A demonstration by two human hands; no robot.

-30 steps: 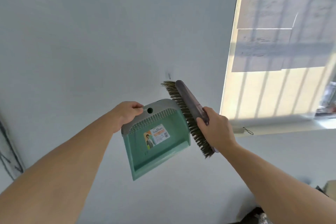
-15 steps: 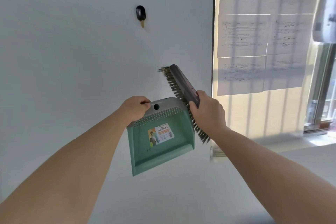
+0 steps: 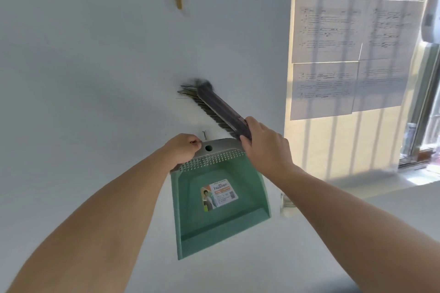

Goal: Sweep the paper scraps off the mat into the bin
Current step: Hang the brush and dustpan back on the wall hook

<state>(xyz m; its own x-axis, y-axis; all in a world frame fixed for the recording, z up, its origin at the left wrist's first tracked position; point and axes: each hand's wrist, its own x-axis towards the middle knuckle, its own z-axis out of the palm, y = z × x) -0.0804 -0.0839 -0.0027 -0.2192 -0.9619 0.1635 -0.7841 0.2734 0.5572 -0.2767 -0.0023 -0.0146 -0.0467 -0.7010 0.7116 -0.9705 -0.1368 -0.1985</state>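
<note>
1. L hand (image 3: 183,150) is pinching the grey top of the dustpan (image 3: 219,209), fingers curled tight on it.
2. R hand (image 3: 264,150) is gripping the brush (image 3: 214,108) at its near end. Fingers are wrapped round it & clamped.
3. The dustpan is hanging straighter than a sec ago. No scraps are lying inside it.
4. Its handle hole (image 3: 208,148) is coming up right beside the little hook (image 3: 204,135) on the wall (image 3: 95,66). It isn't on the hook yet.
5. The brush is swinging up higher too. Its far tip is blurry, w/ bristles pointing at the wall.
6. I think the tools are prob. getting hung up, so no sweeping is happening rn.
7. The mat, scraps & bin aren't showing anywhere. Far off, papers (image 3: 333,31) are hanging by the window.
</note>
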